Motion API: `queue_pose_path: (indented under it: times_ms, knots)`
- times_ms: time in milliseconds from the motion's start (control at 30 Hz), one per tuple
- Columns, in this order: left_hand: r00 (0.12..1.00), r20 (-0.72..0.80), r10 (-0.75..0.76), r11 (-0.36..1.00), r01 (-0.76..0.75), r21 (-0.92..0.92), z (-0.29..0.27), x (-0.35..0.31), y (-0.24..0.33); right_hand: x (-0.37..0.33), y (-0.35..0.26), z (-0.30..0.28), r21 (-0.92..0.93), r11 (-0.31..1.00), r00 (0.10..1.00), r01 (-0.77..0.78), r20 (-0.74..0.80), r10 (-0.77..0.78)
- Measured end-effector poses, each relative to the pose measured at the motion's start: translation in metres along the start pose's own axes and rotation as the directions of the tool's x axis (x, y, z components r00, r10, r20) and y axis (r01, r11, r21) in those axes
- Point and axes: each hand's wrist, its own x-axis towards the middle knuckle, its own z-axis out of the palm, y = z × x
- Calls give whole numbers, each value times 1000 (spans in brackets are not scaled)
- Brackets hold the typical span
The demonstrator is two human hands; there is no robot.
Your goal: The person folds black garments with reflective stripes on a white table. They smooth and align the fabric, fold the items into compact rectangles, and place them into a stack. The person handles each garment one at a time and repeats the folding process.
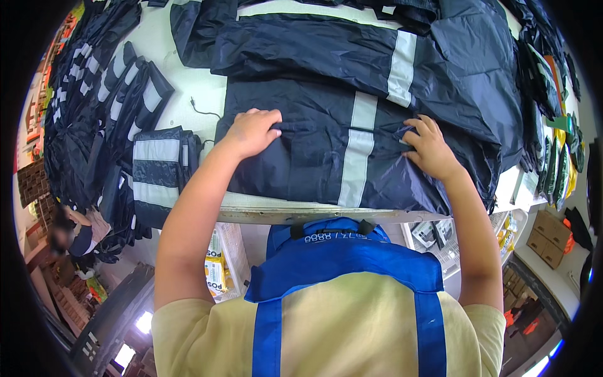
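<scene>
A dark navy waterproof garment (pixel 301 157) with silver reflective bands lies spread and wrinkled across the table in front of me. My left hand (pixel 254 132) rests on its left part, fingers curled and thumb close to them, with cloth at the fingertips. On the right, beyond the lower reflective band (pixel 358 160), my right hand (pixel 432 147) has bent fingers gathering a crease of the same cloth. Another section of navy cloth (pixel 301 47), with its own band (pixel 402 66), lies just beyond, overlapping the nearer section. Where the two join is hard to make out.
Left of the garment sits a folded navy bundle with silver bands (pixel 156 169), near a thin cord (pixel 204 112). More banded garments (pixel 119 94) pile up at far left. White baskets (pixel 233 257) stand under the table edge (pixel 301 215). Cardboard boxes (pixel 548 239) are at right.
</scene>
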Motion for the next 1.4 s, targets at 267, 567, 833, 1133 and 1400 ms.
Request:
queue_pose_path:
  times_ms: [267, 567, 833, 1133, 1400]
  knots:
    - [895, -444, 49, 940, 109, 324, 4, 22, 17, 23, 18, 28, -30, 961, 959, -274, -81, 271]
    - [943, -275, -189, 951, 246, 190, 42, 1, 10, 26, -45, 7, -134, 928, 849, -347, -464, 251]
    - [642, -731, 230, 973, -143, 180, -58, 53, 6, 92, 48, 13, -361, 839, 905, -408, -282, 318]
    - [907, -414, -75, 963, -43, -267, -66, 150, -93, 108, 97, 7, -277, 833, 877, -479, -199, 438]
    - [903, -422, 78, 899, 119, 421, -118, 207, -111, 188, 121, -49, -289, 819, 827, -496, 132, 547]
